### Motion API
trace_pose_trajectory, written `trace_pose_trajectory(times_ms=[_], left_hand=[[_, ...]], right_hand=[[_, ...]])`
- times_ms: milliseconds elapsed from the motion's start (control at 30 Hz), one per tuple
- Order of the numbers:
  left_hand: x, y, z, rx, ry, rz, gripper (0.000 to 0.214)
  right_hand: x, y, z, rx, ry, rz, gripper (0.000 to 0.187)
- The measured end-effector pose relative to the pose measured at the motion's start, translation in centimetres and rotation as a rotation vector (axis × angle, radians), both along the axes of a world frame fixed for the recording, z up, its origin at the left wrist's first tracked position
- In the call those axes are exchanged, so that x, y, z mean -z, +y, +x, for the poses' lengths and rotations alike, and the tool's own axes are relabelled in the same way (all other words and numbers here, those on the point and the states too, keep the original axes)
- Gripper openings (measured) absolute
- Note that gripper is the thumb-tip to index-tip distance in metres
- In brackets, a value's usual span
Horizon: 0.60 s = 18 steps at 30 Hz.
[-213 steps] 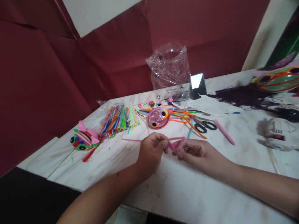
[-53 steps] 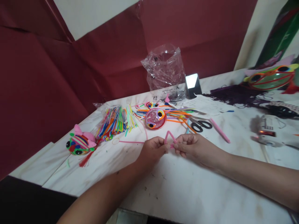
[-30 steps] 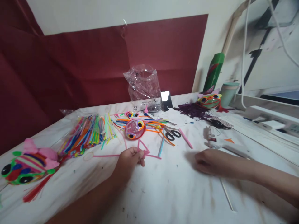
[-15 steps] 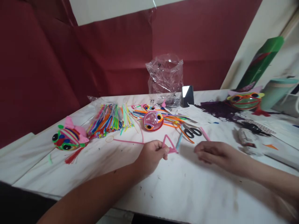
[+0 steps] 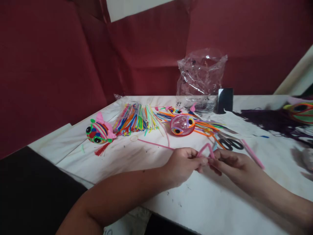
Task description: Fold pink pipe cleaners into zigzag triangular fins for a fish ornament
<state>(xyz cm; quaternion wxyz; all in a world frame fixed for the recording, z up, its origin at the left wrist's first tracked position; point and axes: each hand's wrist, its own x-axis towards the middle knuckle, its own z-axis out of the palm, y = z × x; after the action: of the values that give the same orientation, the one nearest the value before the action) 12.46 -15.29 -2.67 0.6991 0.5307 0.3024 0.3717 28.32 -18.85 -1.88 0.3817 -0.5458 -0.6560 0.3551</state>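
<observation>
A pink pipe cleaner, bent into a small triangle, is pinched between both hands above the white marbled table. My left hand grips its left corner with thumb and forefinger. At the right corner my right hand has its fingers closed on the same piece; the base of the triangle is partly hidden by the fingertips. Just beyond the hands sits a clear round ornament with a pink rim and two black-and-orange eyes. Black-handled scissors lie past my right hand, beside a straight pink pipe cleaner.
A bundle of coloured pipe cleaners lies at the back left, near a finished fish-like figure with a red tassel. Behind stand a clear plastic bag and a dark phone. Purple strands spread at the right.
My right hand has come in from the right and taken hold of the triangle's right side. The camera view has turned, shifting the table leftward edge further into sight.
</observation>
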Motion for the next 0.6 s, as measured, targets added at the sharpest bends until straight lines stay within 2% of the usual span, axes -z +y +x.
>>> trace_pose_trajectory(times_ms=[133,233,300,367,433,533,600], left_hand=[[-1.9,1.3,-1.1,-0.103,-0.061,0.096,0.02],[-3.9,2.7,-2.4,-0.242,-0.195,0.155,0.019],[-4.9,3.4,-3.1,-0.287,-0.256,0.207,0.019],[-5.1,3.9,-3.4,-0.301,-0.271,0.22,0.021],[-4.8,4.2,-3.5,-0.295,-0.25,0.204,0.022],[-4.0,4.6,-3.4,-0.299,-0.213,0.228,0.022],[-3.8,4.7,-3.4,-0.287,-0.207,0.228,0.023]], right_hand=[[-1.5,0.5,0.2,0.014,-0.054,0.056,0.041],[-2.4,2.3,-0.4,-0.004,-0.086,0.09,0.037],[-2.2,4.0,-1.9,-0.08,-0.147,0.139,0.027],[-1.4,5.9,-4.3,-0.204,-0.246,0.237,0.015],[-0.3,7.5,-7.2,-0.298,-0.231,0.284,0.009],[1.2,9.0,-10.8,-0.306,-0.191,0.278,0.011],[1.7,9.2,-12.0,-0.311,-0.121,0.252,0.017]])
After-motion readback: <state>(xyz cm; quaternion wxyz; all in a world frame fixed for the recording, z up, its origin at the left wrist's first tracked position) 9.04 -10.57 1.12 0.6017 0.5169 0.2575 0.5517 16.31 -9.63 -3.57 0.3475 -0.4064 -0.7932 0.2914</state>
